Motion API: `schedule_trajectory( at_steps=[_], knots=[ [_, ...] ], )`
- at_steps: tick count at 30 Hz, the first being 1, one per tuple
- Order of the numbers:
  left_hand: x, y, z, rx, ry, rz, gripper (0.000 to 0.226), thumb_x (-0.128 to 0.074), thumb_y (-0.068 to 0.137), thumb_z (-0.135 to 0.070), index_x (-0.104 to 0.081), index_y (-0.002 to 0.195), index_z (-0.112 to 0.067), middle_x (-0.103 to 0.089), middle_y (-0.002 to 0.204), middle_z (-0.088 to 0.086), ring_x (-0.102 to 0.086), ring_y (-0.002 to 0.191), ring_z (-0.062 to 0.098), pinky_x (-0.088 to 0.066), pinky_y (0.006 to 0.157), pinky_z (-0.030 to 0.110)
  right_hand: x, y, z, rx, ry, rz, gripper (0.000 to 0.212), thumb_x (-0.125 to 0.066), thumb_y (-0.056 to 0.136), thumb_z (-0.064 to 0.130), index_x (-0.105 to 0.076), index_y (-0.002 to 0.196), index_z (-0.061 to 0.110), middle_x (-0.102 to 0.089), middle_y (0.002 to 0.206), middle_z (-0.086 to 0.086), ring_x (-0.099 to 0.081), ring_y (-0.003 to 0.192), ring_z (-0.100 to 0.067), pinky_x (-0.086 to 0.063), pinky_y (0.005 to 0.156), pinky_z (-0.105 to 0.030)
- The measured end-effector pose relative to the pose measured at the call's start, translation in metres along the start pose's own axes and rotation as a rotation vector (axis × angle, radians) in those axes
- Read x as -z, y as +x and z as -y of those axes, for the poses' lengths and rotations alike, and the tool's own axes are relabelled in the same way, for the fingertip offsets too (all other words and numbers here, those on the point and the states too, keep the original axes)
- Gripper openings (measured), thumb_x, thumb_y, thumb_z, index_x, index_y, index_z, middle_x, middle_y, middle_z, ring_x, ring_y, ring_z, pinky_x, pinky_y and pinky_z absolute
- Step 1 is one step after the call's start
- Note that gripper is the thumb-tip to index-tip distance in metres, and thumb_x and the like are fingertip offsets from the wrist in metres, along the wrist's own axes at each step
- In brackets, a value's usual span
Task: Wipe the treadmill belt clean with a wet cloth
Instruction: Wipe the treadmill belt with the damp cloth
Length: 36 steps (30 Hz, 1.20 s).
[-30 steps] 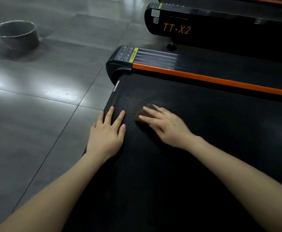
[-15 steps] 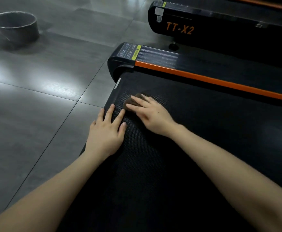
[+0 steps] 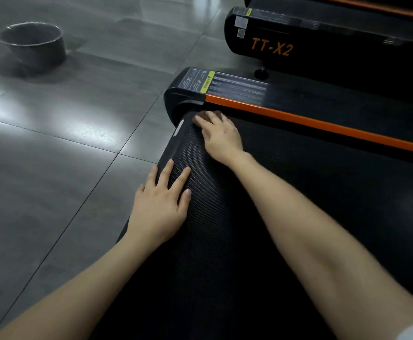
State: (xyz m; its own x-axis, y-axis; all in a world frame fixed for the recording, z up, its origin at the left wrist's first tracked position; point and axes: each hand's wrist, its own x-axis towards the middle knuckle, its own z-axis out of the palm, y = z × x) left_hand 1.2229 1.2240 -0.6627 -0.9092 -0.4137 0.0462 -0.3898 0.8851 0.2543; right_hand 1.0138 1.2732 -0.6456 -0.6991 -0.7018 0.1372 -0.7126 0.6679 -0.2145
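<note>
Orange "TT-X2" on the far treadmill's end cover; near treadmill's warning sticker too small to read.

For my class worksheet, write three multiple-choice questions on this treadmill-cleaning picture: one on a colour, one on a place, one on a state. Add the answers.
1. What colour is the rail stripe beside the black textured treadmill belt?
A. blue
B. orange
C. white

2. Where does the round grey basin stand?
A. on the belt
B. on the grey tiled floor
C. on a chair

3. How does the left hand lie?
A. clenched in a fist
B. raised in the air
C. flat, fingers spread, on the belt's edge

Answers:
1 B, the stripe is plainly orange.
2 B, floor tiles lie all round the basin.
3 C, its straight fingers rest on the belt.
</note>
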Motion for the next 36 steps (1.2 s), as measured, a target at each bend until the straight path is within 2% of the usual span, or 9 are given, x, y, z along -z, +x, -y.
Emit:
schedule_trajectory(
  at_steps=[2, 6, 8, 14, 18, 24, 29, 34, 36],
  knots=[
    [0.000, 0.000, 0.002, 0.003, -0.008, 0.000, 0.075, 0.003, 0.079, -0.059, -0.021, 0.148, -0.040, -0.011, 0.159, -0.002, -0.009, 0.146, 0.026, -0.030, 0.109, 0.048, 0.008, -0.002, -0.030, 0.088, -0.029, 0.011, 0.041, -0.034, 0.101, 0.029, -0.038, 0.141, 0.034, -0.030, 0.152, 0.000, -0.025, 0.139, -0.029, -0.020, 0.114, -0.038],
    [-0.001, 0.000, 0.000, 0.012, -0.012, 0.005, 0.075, 0.003, 0.080, -0.058, -0.021, 0.148, -0.039, -0.011, 0.159, 0.000, -0.010, 0.145, 0.029, -0.030, 0.109, 0.049, 0.018, -0.007, -0.072, -0.253, -0.022, -0.080, 0.042, -0.035, 0.099, 0.024, -0.042, 0.140, 0.030, -0.033, 0.151, -0.001, -0.029, 0.136, -0.030, -0.017, 0.115, -0.042],
    [0.000, 0.001, -0.001, 0.015, -0.013, 0.014, 0.075, 0.003, 0.079, -0.058, -0.021, 0.148, -0.039, -0.012, 0.159, 0.001, -0.010, 0.145, 0.030, -0.030, 0.109, 0.049, 0.012, -0.015, -0.050, -0.260, -0.014, -0.104, 0.042, -0.036, 0.099, 0.024, -0.043, 0.139, 0.031, -0.031, 0.152, -0.001, -0.026, 0.138, -0.032, -0.016, 0.115, -0.042],
    [0.003, 0.001, 0.000, 0.019, -0.016, 0.038, 0.061, -0.012, 0.090, -0.052, -0.024, 0.148, -0.036, -0.013, 0.159, 0.001, -0.011, 0.144, 0.030, -0.029, 0.109, 0.048, 0.010, -0.110, 0.000, 0.201, 0.064, -0.002, 0.044, -0.033, 0.093, 0.027, -0.052, 0.133, 0.029, -0.043, 0.145, -0.004, -0.035, 0.134, -0.037, -0.027, 0.111, -0.046],
    [0.002, 0.000, 0.000, 0.024, -0.033, 0.030, 0.049, -0.029, 0.099, -0.043, -0.025, 0.148, -0.036, -0.013, 0.159, 0.001, -0.012, 0.144, 0.030, -0.027, 0.109, 0.047, 0.036, -0.192, -0.038, 0.390, 0.022, 0.061, 0.042, -0.033, 0.095, 0.029, -0.053, 0.132, 0.026, -0.044, 0.144, -0.002, -0.037, 0.134, -0.032, -0.029, 0.110, -0.045],
    [0.017, -0.005, -0.006, 0.057, -0.185, 0.045, 0.048, -0.035, 0.100, -0.034, -0.031, 0.147, -0.026, -0.021, 0.157, 0.004, -0.016, 0.143, 0.028, -0.025, 0.111, 0.042, 0.035, -0.186, -0.010, -0.263, -0.032, -0.041, 0.053, -0.028, 0.087, 0.027, -0.052, 0.134, 0.027, -0.043, 0.146, -0.006, -0.036, 0.132, -0.039, -0.025, 0.109, -0.048],
    [0.045, -0.048, 0.015, 0.201, -0.403, -0.090, 0.044, -0.046, 0.097, -0.015, -0.044, 0.139, -0.006, -0.041, 0.143, 0.020, -0.038, 0.130, 0.035, -0.025, 0.107, 0.036, 0.020, -0.277, 0.090, 0.276, 0.050, 0.028, 0.057, -0.037, 0.072, 0.024, -0.061, 0.124, 0.028, -0.053, 0.137, -0.002, -0.050, 0.123, -0.038, -0.036, 0.101, -0.051],
    [0.063, -0.113, 0.054, 0.319, -0.536, 0.218, 0.046, -0.048, 0.098, -0.025, -0.041, 0.142, -0.017, -0.044, 0.144, 0.005, -0.041, 0.134, 0.025, -0.031, 0.110, 0.038, 0.045, -0.346, 0.070, 0.595, 0.084, 0.209, 0.052, -0.049, 0.083, 0.019, -0.050, 0.132, 0.033, -0.042, 0.146, 0.004, -0.035, 0.136, -0.029, -0.020, 0.109, -0.048],
    [0.065, -0.131, 0.058, 0.291, -0.606, 0.316, 0.049, -0.055, 0.095, -0.025, -0.043, 0.142, -0.021, -0.044, 0.145, -0.001, -0.042, 0.133, 0.019, -0.031, 0.112, 0.038, 0.050, -0.341, 0.036, 0.531, 0.018, 0.185, 0.048, -0.044, 0.085, 0.021, -0.053, 0.131, 0.030, -0.046, 0.143, 0.000, -0.040, 0.133, -0.031, -0.025, 0.106, -0.053]
  ],
)
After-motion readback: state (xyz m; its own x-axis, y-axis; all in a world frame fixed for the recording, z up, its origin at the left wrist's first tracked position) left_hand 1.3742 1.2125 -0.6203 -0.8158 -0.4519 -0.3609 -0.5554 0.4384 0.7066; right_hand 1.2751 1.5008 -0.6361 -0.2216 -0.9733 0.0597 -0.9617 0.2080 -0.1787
